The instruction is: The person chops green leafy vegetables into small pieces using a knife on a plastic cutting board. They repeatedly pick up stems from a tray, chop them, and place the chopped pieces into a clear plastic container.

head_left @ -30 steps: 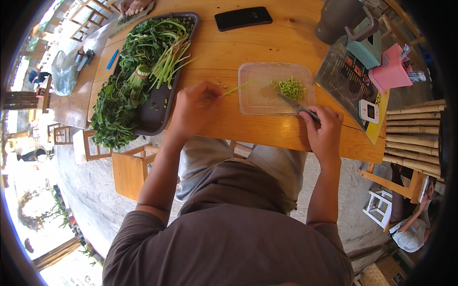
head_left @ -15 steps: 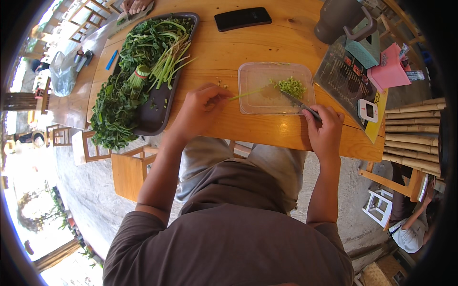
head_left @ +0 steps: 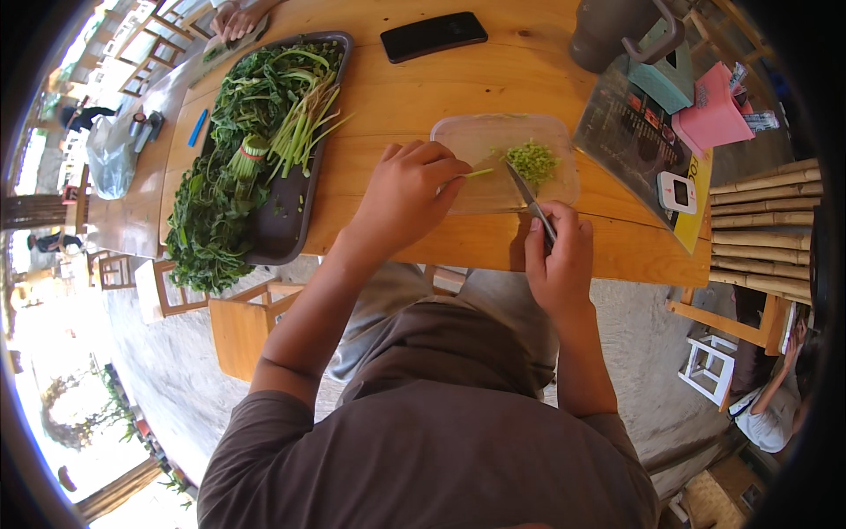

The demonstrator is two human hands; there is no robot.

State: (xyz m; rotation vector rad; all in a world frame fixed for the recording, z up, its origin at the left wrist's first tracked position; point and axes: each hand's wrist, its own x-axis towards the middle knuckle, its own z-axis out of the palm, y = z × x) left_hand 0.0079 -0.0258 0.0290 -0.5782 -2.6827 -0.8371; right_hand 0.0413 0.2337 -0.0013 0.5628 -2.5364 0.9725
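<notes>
My left hand point(head_left: 407, 196) pins a thin green stem point(head_left: 478, 173) against a clear plastic cutting board point(head_left: 476, 141) on the wooden table point(head_left: 458, 79). My right hand point(head_left: 557, 256) grips a knife point(head_left: 529, 196); its blade points up and left, with the tip near the stem's cut end. A small heap of chopped green pieces point(head_left: 532, 161) lies on the board just right of the blade.
A dark tray point(head_left: 284, 225) heaped with leafy greens point(head_left: 231, 167) and bundled stems sits at left. A black phone point(head_left: 434, 35) lies at the far edge. A grey jug point(head_left: 610, 31), teal and pink boxes point(head_left: 712, 110) and a small white device point(head_left: 677, 192) stand at right. Another person's hands point(head_left: 236, 16) show at top.
My left hand has slid right along the table onto the cutting board, bringing the stem closer to the knife. The right hand with the knife has stayed in place.
</notes>
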